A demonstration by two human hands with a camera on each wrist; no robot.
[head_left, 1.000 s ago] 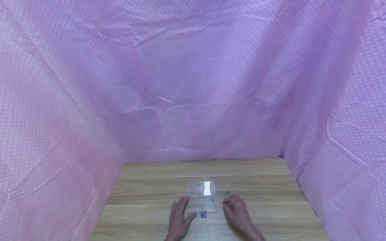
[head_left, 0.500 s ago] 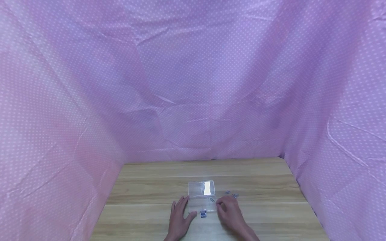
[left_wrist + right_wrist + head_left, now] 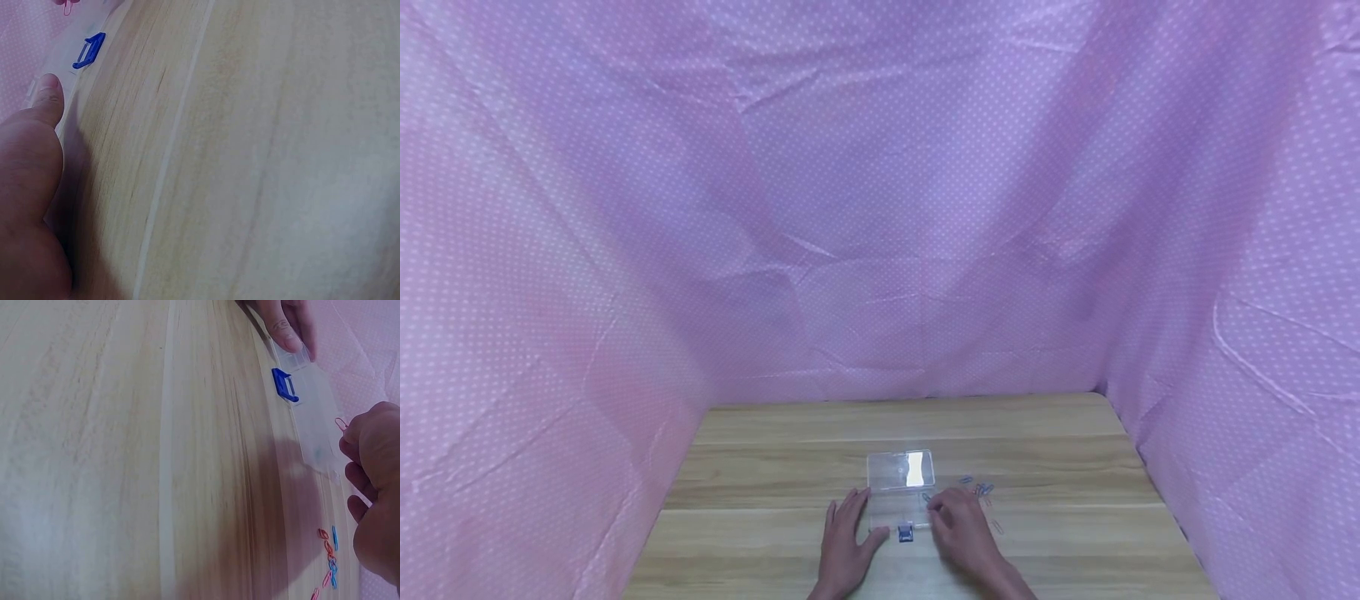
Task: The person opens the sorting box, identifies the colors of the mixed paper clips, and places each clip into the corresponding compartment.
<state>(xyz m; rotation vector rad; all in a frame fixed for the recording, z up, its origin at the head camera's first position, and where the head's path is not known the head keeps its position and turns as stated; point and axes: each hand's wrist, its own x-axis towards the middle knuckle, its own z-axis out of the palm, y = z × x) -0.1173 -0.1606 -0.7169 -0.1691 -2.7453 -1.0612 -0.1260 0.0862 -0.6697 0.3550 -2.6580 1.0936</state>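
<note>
A clear plastic box [image 3: 891, 506] lies with its lid [image 3: 886, 471] folded back, a blue latch [image 3: 906, 536] at its front edge. My left hand [image 3: 842, 552] rests at the box's left end, fingers spread along the side and thumb [image 3: 49, 97] against the front corner. Thumb and forefinger of my right hand [image 3: 964, 529] pinch a pink paper clip [image 3: 341, 424] over the box's right part. One bluish paper clip [image 3: 927, 497] shows inside the box, close to the right fingertips.
Several loose paper clips [image 3: 333, 567], orange, pink and blue, lie on the wooden table [image 3: 1045, 450] to the right of the box, partly under and beyond the right hand. Pink dotted cloth [image 3: 880, 333] walls in the table at the back and both sides.
My right hand has moved left from beside the loose paper clips to over the box's right end, uncovering more of them. The left hand and the box have stayed in place.
</note>
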